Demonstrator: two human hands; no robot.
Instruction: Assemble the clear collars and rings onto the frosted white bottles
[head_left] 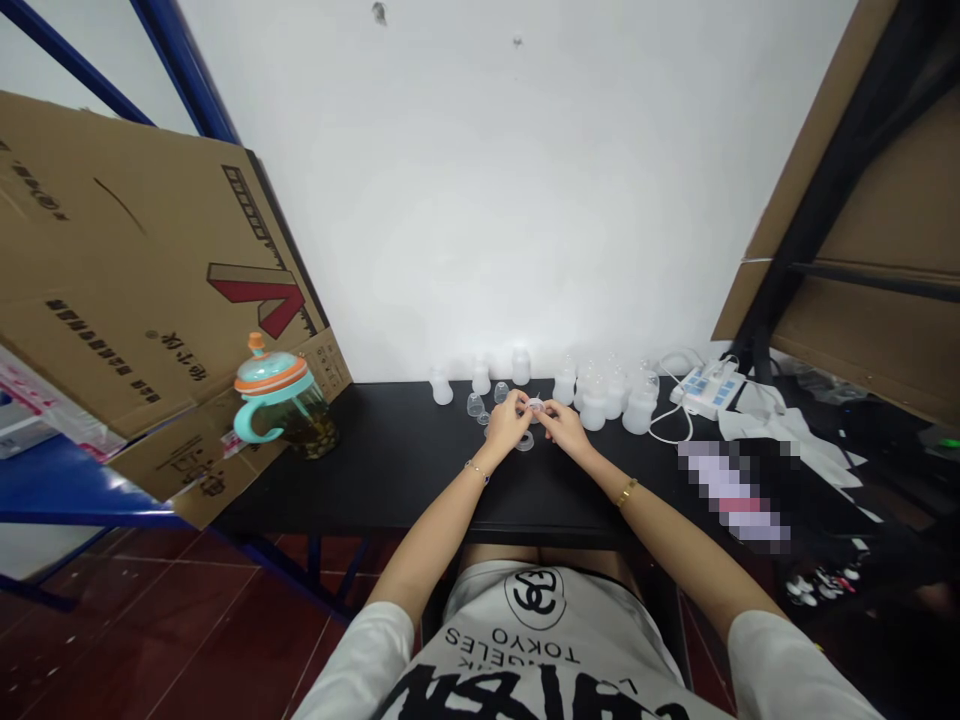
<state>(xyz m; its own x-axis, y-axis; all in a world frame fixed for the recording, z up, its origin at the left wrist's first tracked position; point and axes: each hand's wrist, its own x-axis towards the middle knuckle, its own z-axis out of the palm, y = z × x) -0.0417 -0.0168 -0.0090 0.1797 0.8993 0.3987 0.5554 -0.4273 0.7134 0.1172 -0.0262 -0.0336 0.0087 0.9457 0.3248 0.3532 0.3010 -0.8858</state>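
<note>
My left hand (508, 421) and my right hand (562, 428) meet above a black table (375, 470), with both sets of fingertips pinching a small translucent silicone piece (534, 405). Its exact form is too small to tell. A clear ring (525, 441) lies just below my hands. Left of them stand small clear nipple-like caps (475, 405). Several frosted plastic bottles (594, 410) stand in a loose row along the back of the table, close to my right hand's fingers.
A tilted cardboard box (150, 280) leans in from the left, above a teal and orange lidded jar (281, 395). A white power strip (705, 390) with cables sits at the right, near a pixelated dark object (735, 490). A white wall (480, 180) backs the table.
</note>
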